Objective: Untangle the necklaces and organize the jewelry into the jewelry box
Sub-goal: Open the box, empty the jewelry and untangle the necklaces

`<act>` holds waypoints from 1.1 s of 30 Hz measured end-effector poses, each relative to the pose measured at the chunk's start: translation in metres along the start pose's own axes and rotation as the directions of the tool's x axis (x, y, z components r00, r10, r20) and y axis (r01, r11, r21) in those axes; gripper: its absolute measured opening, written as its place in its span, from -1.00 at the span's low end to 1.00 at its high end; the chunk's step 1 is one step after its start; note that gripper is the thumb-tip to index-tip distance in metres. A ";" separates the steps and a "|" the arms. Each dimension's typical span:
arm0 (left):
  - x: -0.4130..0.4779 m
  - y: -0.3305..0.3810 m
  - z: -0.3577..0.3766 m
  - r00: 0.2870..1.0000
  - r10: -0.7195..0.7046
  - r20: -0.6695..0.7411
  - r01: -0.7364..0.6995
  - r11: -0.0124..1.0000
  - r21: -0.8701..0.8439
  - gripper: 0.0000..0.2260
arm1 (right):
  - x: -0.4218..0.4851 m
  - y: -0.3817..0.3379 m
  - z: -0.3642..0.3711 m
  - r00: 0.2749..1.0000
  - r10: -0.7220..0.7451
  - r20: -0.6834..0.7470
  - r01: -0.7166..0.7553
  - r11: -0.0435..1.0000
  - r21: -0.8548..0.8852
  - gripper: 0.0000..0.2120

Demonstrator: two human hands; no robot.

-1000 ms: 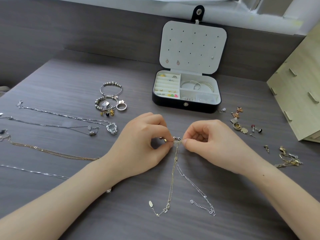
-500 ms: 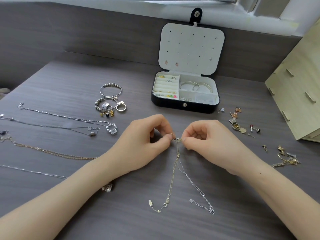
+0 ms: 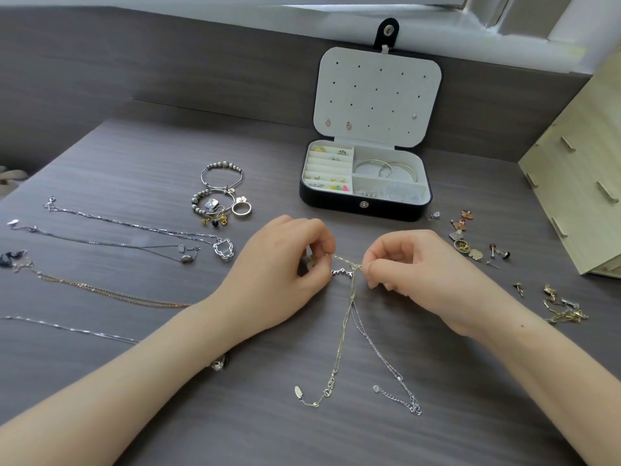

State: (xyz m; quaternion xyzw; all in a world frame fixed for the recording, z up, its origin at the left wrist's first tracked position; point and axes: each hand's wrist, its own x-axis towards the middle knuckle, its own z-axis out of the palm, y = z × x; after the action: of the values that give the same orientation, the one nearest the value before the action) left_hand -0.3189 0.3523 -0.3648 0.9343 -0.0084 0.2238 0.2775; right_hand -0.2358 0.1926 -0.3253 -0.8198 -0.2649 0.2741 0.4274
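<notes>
Watching the head feed, I see the hands have drawn apart. A second ago the left hand (image 3: 285, 274) and right hand (image 3: 413, 274) pinched almost fingertip to fingertip over the knot. Now a short stretch of the thin gold chain necklace (image 3: 340, 348) runs taut between them. Each hand pinches that chain between thumb and forefinger, with the other fingers curled in. A small silver pendant (image 3: 342, 273) hangs just below the stretched part. From the right hand's pinch the gold chain and the fine silver chain necklace (image 3: 378, 348) drop together, then fan apart on the dark grey wood-grain table (image 3: 268, 432), their clasp ends lying separate near me. I judge the tangle is loosening but not yet freed, since the two chains seem to cross just below the pinch. The black jewelry box with white lining (image 3: 336, 205) stands open beyond the hands, and several straightened necklaces (image 3: 134, 227) lie at left.
</notes>
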 end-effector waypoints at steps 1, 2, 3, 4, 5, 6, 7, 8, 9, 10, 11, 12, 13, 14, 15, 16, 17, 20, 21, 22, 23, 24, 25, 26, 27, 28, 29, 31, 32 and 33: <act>0.000 0.000 0.000 1.000 -0.007 0.012 0.007 1.000 -0.015 -0.87 | 0.000 0.000 0.000 1.000 0.003 -0.003 -0.003 1.000 0.004 -0.83; 0.000 0.001 -0.001 0.999 -0.025 0.026 0.026 0.999 -0.040 -0.89 | 0.000 0.000 0.000 1.000 0.004 -0.006 -0.004 1.000 0.009 -0.83; 0.000 0.002 -0.002 0.998 -0.054 0.044 0.057 0.995 -0.077 -0.93 | 0.001 0.001 0.000 1.000 0.003 -0.007 -0.003 1.000 0.016 -0.83; 0.000 0.003 -0.003 0.995 -0.081 0.064 0.089 0.988 -0.125 -0.98 | 0.001 0.001 0.000 1.000 0.001 -0.007 0.000 1.000 0.025 -0.83; 0.001 0.004 -0.003 0.991 -0.104 0.078 0.116 0.978 -0.171 -0.96 | 0.001 0.001 -0.001 1.000 -0.002 -0.006 0.003 0.999 0.032 -0.83; 0.001 0.004 -0.003 0.989 -0.116 0.096 0.133 0.970 -0.205 -0.94 | 0.001 0.001 -0.001 1.000 -0.007 -0.003 0.007 0.999 0.033 -0.83; 0.001 0.004 -0.004 0.986 -0.121 0.114 0.144 0.965 -0.218 -0.94 | 0.000 0.002 -0.001 1.000 -0.014 0.001 0.014 1.000 0.026 -0.84; 0.000 0.004 -0.004 0.985 -0.112 0.131 0.139 0.966 -0.218 -0.95 | 0.000 0.002 -0.002 1.000 -0.025 0.007 0.025 1.000 0.008 -0.84; -0.001 0.002 -0.005 0.985 -0.089 0.151 0.119 0.972 -0.202 -0.95 | 0.000 0.002 -0.002 0.999 -0.042 0.014 0.042 0.999 -0.025 -0.85; -0.002 0.001 -0.005 0.984 -0.054 0.170 0.084 0.981 -0.177 -0.96 | -0.001 0.002 -0.003 0.998 -0.061 0.024 0.062 0.996 -0.071 -0.86; -0.003 0.000 -0.007 0.981 -0.014 0.193 0.043 0.988 -0.146 -0.96 | -0.002 0.002 -0.003 0.996 -0.080 0.041 0.085 0.989 -0.122 -0.87; -0.004 -0.002 -0.008 0.977 0.023 0.210 0.004 0.992 -0.124 -0.97 | -0.003 0.001 -0.002 0.993 -0.099 0.061 0.108 0.979 -0.172 -0.88; -0.005 -0.003 -0.010 0.973 0.048 0.226 -0.023 0.993 -0.113 -0.96 | -0.004 0.001 -0.002 0.990 -0.114 0.080 0.129 0.968 -0.216 -0.89; -0.005 -0.005 -0.011 0.969 0.069 0.236 -0.045 0.993 -0.107 -0.96 | -0.005 0.000 -0.001 0.987 -0.128 0.093 0.148 0.955 -0.256 -0.89; -0.005 -0.006 -0.012 0.966 0.085 0.243 -0.063 0.993 -0.099 -0.96 | -0.006 0.000 0.000 0.985 -0.141 0.100 0.165 0.943 -0.289 -0.89; -0.005 -0.008 -0.013 0.965 0.099 0.244 -0.080 0.993 -0.088 -0.95 | -0.007 0.000 0.001 0.983 -0.152 0.101 0.177 0.933 -0.315 -0.89; -0.005 -0.009 -0.014 0.964 0.107 0.243 -0.091 0.993 -0.077 -0.93 | -0.007 0.000 0.001 0.982 -0.159 0.100 0.183 0.925 -0.332 -0.89; -0.005 -0.011 -0.015 0.969 0.108 0.222 -0.097 0.993 -0.063 -0.88 | -0.008 0.000 0.001 0.981 -0.167 0.099 0.192 0.914 -0.358 -0.89; -0.005 -0.010 -0.015 0.971 0.105 0.213 -0.095 0.994 -0.057 -0.88 | -0.008 0.000 0.001 0.981 -0.167 0.097 0.192 0.910 -0.369 -0.90; -0.005 -0.010 -0.015 0.974 0.104 0.200 -0.095 0.994 -0.050 -0.89 | -0.007 0.000 0.001 0.982 -0.168 0.092 0.190 0.905 -0.379 -0.90; -0.004 -0.010 -0.014 0.977 0.101 0.186 -0.095 0.995 -0.042 -0.90 | -0.006 0.001 0.001 0.982 -0.170 0.082 0.188 0.902 -0.389 -0.90; -0.004 -0.011 -0.014 0.981 0.098 0.169 -0.094 0.995 -0.033 -0.90 | -0.005 0.003 0.002 0.982 -0.177 0.062 0.187 0.899 -0.396 -0.89; -0.003 -0.011 -0.014 0.984 0.093 0.154 -0.091 0.996 -0.023 -0.88 | -0.003 0.005 0.002 0.981 -0.192 0.030 0.187 0.897 -0.401 -0.89; -0.003 -0.012 -0.013 0.986 0.088 0.139 -0.087 0.996 -0.016 -0.87 | 0.000 0.007 0.002 0.977 -0.212 -0.011 0.189 0.895 -0.405 -0.90; -0.002 -0.012 -0.013 0.989 0.080 0.128 -0.079 0.997 -0.010 -0.86 | 0.002 0.008 0.003 0.971 -0.234 -0.051 0.194 0.892 -0.408 -0.92; -0.002 -0.013 -0.013 0.991 0.070 0.118 -0.070 0.998 -0.005 -0.85 | 0.005 0.008 0.004 0.964 -0.254 -0.076 0.201 0.887 -0.417 -0.93; -0.002 -0.014 -0.012 0.992 0.058 0.111 -0.058 0.998 -0.001 -0.84 | 0.009 0.008 0.005 0.960 -0.267 -0.081 0.206 0.874 -0.440 -0.91; -0.001 -0.016 -0.012 0.994 0.034 0.103 -0.035 0.999 0.010 -0.84 | 0.015 0.004 0.007 0.963 -0.266 -0.039 0.210 0.833 -0.511 -0.90; -0.001 -0.017 -0.012 0.995 0.027 0.100 -0.028 0.999 0.016 -0.84 | 0.017 0.001 0.008 0.966 -0.258 -0.008 0.213 0.815 -0.538 -0.90; -0.001 -0.017 -0.012 0.995 0.021 0.096 -0.024 0.999 0.022 -0.84 | 0.020 -0.001 0.008 0.968 -0.251 0.025 0.221 0.801 -0.557 -0.90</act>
State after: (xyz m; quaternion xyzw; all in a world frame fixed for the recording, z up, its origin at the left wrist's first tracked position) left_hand -0.3225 0.3727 -0.3651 0.9469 -0.0296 0.1821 0.2632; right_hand -0.2273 0.2112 -0.3330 -0.8755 -0.4220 0.1094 0.2082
